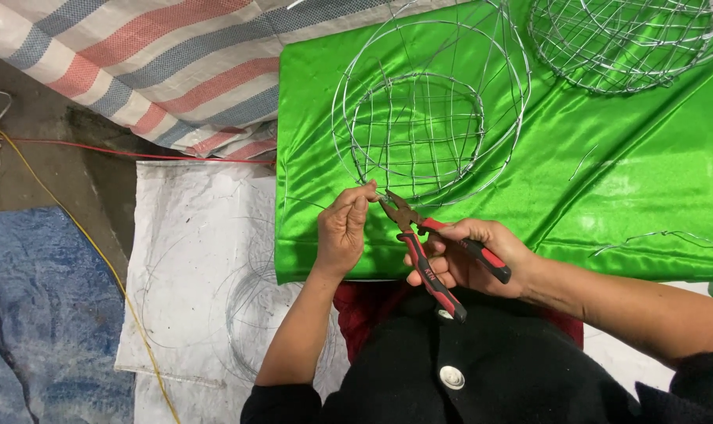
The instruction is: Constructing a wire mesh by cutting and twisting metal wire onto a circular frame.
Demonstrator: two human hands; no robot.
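We are looking down at two bare hands working at the near edge of a surface covered in shiny green cloth [623, 157]. Our left hand [342, 232] is rising from below with the wrist bent, its thumb and fingertips pinching closed on a thin wire at the rim of a round wire basket frame [427, 110]. Just to the right, our right hand [470, 259] is lying palm up, fingers wrapping around the red-and-black handles of a pair of pliers [427, 243]. The handles are spreading apart, and the plier nose is pointing up and left, meeting the wire right beside the left fingertips. The frame is lying flat on the cloth just beyond both hands.

Far left, a blue tarp [34, 314] and a yellow cord [97, 259] are lying on the floor, then a white sack [191, 259] with loose wire coils. A striped sheet [160, 63] is lying behind. At top right, a second wire basket [623, 39] is resting on the cloth.
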